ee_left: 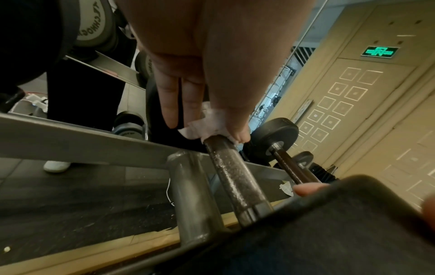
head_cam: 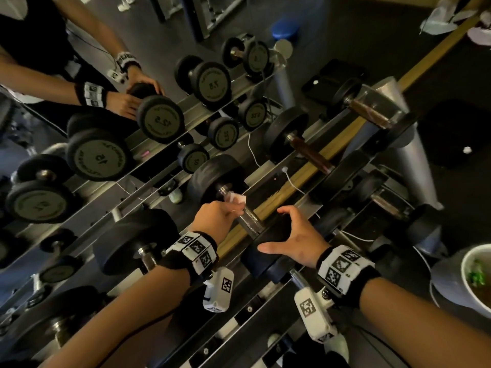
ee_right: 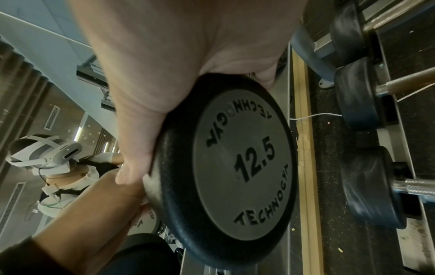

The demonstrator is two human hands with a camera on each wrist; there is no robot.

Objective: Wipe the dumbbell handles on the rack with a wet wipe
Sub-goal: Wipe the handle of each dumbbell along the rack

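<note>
White wet wipe point(ee_left: 207, 124) wraps the handle point(ee_left: 233, 176) inside left grip point(head_cam: 218, 216); right grip point(head_cam: 295, 237) clasps dumbbell head point(ee_right: 223, 167).

A large mirror point(head_cam: 111, 35) is standing behind the rack, reflecting the gym. Dark speckled floor point(ee_right: 334, 167) is showing below, crossed by a pale wooden strip point(ee_right: 306, 148). Beige panelled wall point(ee_left: 353, 96) is carrying a glowing green exit sign point(ee_left: 379, 51). Lighting is looking dim.
</note>
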